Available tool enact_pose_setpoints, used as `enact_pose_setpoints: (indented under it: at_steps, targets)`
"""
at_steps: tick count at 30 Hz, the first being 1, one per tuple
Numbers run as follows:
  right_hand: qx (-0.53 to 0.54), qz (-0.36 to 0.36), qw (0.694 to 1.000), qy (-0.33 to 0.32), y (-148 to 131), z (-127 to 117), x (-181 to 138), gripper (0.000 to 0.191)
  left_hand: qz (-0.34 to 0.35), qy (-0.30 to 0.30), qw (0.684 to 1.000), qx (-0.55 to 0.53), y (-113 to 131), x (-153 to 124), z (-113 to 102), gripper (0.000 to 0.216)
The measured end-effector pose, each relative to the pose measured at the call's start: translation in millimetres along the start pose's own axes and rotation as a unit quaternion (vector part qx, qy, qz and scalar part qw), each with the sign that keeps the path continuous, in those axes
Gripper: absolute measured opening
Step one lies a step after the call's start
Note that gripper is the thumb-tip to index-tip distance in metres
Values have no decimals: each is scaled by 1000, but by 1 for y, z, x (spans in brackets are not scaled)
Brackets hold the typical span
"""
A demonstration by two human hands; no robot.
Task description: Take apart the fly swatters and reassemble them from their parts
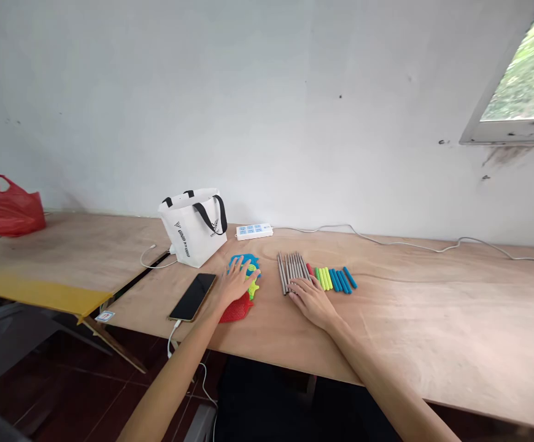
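Note:
My left hand point(236, 281) lies with fingers spread over flat mesh pieces: a blue one point(250, 260), a yellow-green one point(254, 288) and a red one point(238, 309). It hides part of them. My right hand point(310, 299) rests flat, fingers stretched, on the near end of a row of thin grey rods point(293, 267). Just right of the rods lie a red stick point(310, 269), several yellow-green sticks point(325, 279) and several blue sticks point(341, 280), side by side. Neither hand grips anything.
A black-screened phone point(193, 297) on a white cable lies left of my left hand. Behind it stands a white bag point(193, 230) with black handles. A power strip point(254, 231) sits by the wall, its cord running right. A red plastic bag point(11, 209) rests far left.

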State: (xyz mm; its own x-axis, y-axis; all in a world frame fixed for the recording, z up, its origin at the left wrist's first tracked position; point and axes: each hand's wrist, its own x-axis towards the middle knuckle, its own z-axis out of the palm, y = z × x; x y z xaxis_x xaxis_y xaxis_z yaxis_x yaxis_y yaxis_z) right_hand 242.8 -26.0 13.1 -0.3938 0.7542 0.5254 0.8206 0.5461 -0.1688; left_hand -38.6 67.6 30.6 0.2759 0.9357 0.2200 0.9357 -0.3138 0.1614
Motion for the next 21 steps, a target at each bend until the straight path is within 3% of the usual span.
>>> enact_pose_setpoints:
  at_steps: [5, 8, 14, 18, 21]
  targets:
    - [-8, -152, 987, -43, -44, -5, 5, 34, -47, 7, 999, -3, 4, 36, 17, 53]
    - [21, -183, 981, -68, -83, 4, 16, 41, -48, 10, 999, -9, 5, 40, 26, 52]
    - [23, -105, 993, -41, -138, 37, 43, 33, -27, 11, 1000, -1, -1, 38, 25, 49]
    - [11, -65, 997, -45, -144, 46, 47, 31, -12, 5, 1000, 8, -5, 44, 26, 39]
    - [33, -91, 994, -55, -141, 46, 49, 36, -13, -6, 1000, 9, -8, 50, 30, 34]
